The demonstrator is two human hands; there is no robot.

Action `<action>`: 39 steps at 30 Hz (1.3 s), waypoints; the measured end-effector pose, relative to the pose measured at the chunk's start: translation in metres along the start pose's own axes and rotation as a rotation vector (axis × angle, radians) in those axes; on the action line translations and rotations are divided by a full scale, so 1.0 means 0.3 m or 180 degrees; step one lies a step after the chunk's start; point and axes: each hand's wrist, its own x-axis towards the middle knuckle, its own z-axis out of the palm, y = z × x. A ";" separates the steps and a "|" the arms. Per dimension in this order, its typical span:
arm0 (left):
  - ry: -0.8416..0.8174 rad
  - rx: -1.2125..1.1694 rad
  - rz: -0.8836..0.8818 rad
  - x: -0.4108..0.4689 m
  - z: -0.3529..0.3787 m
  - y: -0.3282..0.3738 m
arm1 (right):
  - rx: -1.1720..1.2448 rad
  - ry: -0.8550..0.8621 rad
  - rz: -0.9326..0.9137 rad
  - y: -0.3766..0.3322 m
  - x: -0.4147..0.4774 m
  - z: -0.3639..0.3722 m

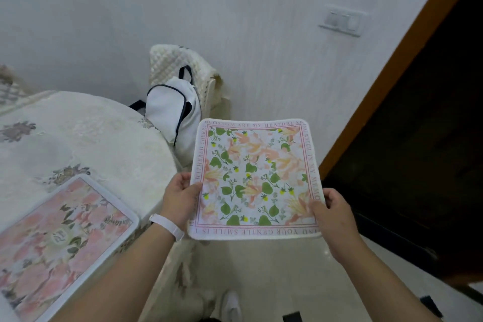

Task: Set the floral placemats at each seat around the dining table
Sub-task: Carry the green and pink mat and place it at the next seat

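I hold a square floral placemat (254, 178) flat in the air, right of the table, above the floor. It has green leaves, peach flowers and a lettered pink border. My left hand (180, 197) pinches its left edge and my right hand (333, 213) pinches its right edge near the lower corner. A second placemat (60, 240), pink and floral with a white rim, lies flat on the dining table (109, 144) at the lower left. The table is round and covered with a cream embroidered cloth.
A chair (183, 65) with a quilted cream cover stands against the white wall behind the table, with a white backpack (172, 115) on its seat. A dark wooden door (407, 144) is at the right. My white shoe (231, 306) shows on the tiled floor.
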 end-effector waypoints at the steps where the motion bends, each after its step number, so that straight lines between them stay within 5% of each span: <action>1: 0.0021 -0.0044 -0.0011 0.042 -0.001 0.018 | 0.0004 -0.0048 -0.0017 -0.032 0.050 0.030; 18: 0.1123 -0.0555 -0.0235 0.385 -0.208 0.110 | -0.0591 -0.1299 -0.0243 -0.266 0.555 0.539; 39: 0.2692 -0.0790 -0.0516 0.832 0.043 0.247 | -0.0946 -0.2917 -0.0317 -0.492 1.385 0.917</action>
